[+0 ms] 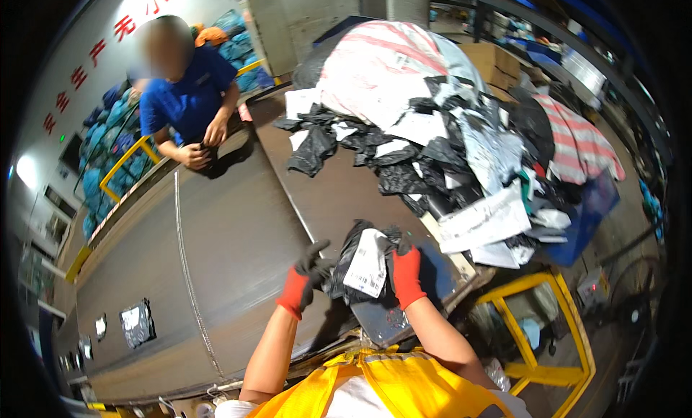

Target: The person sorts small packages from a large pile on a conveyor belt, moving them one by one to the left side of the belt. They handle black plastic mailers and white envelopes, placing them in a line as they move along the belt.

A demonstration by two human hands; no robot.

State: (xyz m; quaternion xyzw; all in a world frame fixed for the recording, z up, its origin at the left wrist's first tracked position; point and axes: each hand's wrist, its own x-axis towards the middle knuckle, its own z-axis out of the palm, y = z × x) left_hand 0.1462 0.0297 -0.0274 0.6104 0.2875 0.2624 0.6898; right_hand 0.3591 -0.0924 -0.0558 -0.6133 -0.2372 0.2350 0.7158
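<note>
A black plastic mailing bag with a white printed label [363, 266] is in front of me, above the near edge of the metal table. My right hand [404, 266], in a red and dark grey work glove, grips its right side. My left hand [309, 275], in a matching glove, is at the bag's left edge with fingers spread; whether it presses on the bag is hard to tell. Beyond the bag lies a heap of black and white mailing bags [427, 153]. To the left runs a dark conveyor belt [243, 218] with several small parcels, among them a black bag [137, 323].
Across the belt a co-worker in a blue shirt [186, 102] handles a dark item. Large striped woven sacks [378, 66] stand behind the heap. A yellow metal frame [573, 331] is at my right. Yellow rails [127, 164] and piled blue-green sacks line the belt's far side.
</note>
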